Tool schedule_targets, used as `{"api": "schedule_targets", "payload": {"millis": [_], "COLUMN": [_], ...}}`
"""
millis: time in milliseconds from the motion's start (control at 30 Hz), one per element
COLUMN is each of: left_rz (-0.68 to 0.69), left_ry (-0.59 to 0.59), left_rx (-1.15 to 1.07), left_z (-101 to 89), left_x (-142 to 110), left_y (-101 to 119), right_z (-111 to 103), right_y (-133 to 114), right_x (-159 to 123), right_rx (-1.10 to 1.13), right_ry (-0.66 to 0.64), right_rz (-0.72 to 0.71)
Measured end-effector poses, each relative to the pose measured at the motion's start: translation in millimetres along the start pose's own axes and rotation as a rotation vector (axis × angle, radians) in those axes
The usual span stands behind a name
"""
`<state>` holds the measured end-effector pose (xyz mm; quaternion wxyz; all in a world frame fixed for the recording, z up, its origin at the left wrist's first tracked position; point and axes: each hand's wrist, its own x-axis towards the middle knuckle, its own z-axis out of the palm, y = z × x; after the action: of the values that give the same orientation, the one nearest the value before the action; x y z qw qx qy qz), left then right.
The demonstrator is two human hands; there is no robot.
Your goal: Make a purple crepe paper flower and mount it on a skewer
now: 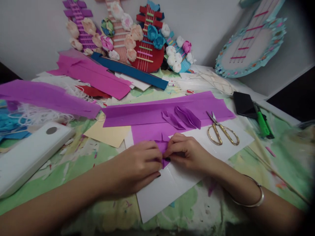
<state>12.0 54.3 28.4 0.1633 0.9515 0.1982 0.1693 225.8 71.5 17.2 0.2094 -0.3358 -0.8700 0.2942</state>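
Left hand (141,164) and right hand (187,153), fingers bent close together near the frame's centre, work over a white sheet (157,196) reaching lower centre; higher up stretches a purple paper strip (137,113), with scissors (216,123) right of centre and folded purple pieces (188,118) nearer the middle. Smallest, a purple scrap (165,164) is pinched between both hands: folding or shaping seems underway, and the next move likely calls for steady fingertips

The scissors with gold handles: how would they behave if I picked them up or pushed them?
The scissors look like metal, so probably stiff and rather heavy for their size. Their blades stand apart, so one half may swing if lifted by one handle. Lying flat, they seem unlikely to roll.
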Motion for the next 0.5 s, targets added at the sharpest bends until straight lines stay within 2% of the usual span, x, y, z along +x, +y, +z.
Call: {"api": "schedule_targets", "payload": {"millis": [200, 500], "left_rz": [0.067, 0.075], "left_ry": [-0.028, 0.049], "left_rx": [0.153, 0.173], "left_z": [3.7, 6.4], "left_x": [-3.1, -4.9], "left_y": [7.0, 5.3], "right_z": [0.6, 1.0], "right_y": [1.6, 2.8], "right_x": [-1.9, -2.1], "right_rx": [0.105, 0.133], "right_ry": [0.038, 0.029], "right_rz": [0.153, 0.156]}}
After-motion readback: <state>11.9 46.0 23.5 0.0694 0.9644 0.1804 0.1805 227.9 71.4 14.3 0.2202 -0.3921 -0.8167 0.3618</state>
